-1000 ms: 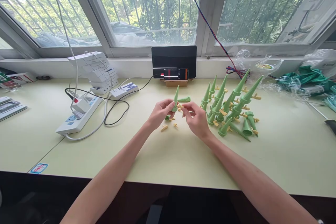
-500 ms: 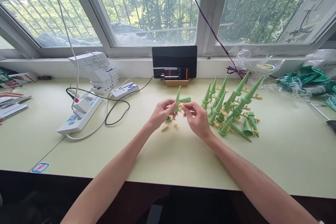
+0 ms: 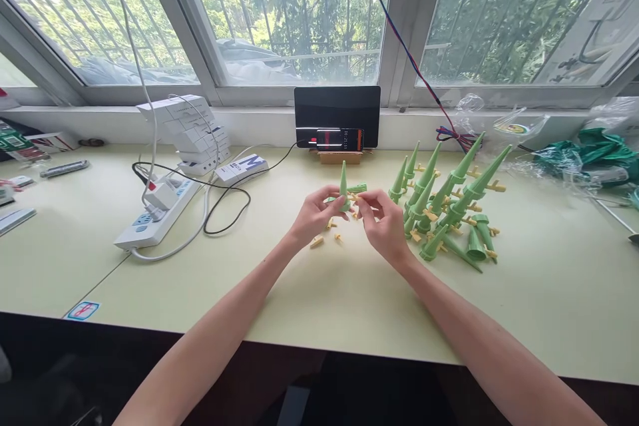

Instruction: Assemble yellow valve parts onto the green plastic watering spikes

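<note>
My left hand (image 3: 313, 216) is closed round the base of a green cone spike (image 3: 343, 181), held upright above the pale green table (image 3: 150, 273). My right hand (image 3: 384, 223) pinches a small tan peg (image 3: 355, 198) against the side of that spike. A few loose tan pegs (image 3: 316, 241) lie on the table under my hands. One green spike (image 3: 357, 188) lies flat just behind them. To the right is a cluster of several green spikes with tan pegs (image 3: 449, 203), some upright and some lying down.
A white power strip (image 3: 150, 216) with plugs and cables lies at the left, near stacked white boxes (image 3: 187, 130). A dark tablet (image 3: 337, 113) and a phone (image 3: 339, 140) stand at the sill. Plastic bags with green parts (image 3: 584, 153) sit far right.
My view has shifted slightly, so everything sits a little further right and lower. My hands have stayed together on the spike and peg. Another person's hand at the far left edge is gone from view.
</note>
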